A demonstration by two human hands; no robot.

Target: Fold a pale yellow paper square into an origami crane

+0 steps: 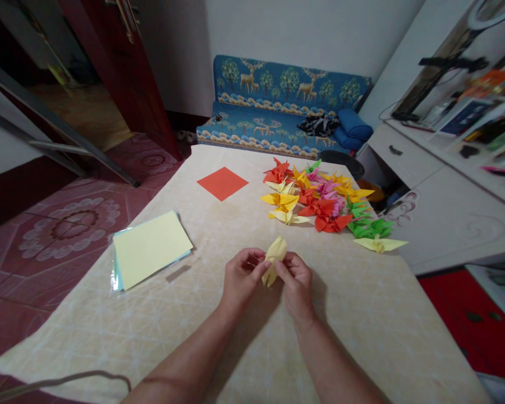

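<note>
A pale yellow folded paper piece (277,250) is held a little above the table, between my two hands. My left hand (244,275) pinches its left side with thumb and fingers. On the other side, my right hand (295,279) grips it the same way, thumb on the near face. The piece is long and narrow, tilted, with a split lower end. Beyond my hands, to the right, lies a group of finished origami lilies or cranes (320,196) in red, yellow, pink and green. A flat red paper square (223,183) rests farther back on the left.
A stack of pale yellow and blue paper sheets (151,249) in a clear wrapper lies on the left of the cloth-covered table (219,224). A blue patterned sofa (273,106) stands behind it. White drawers (446,207) are on the right, and a cord (67,379) is at lower left.
</note>
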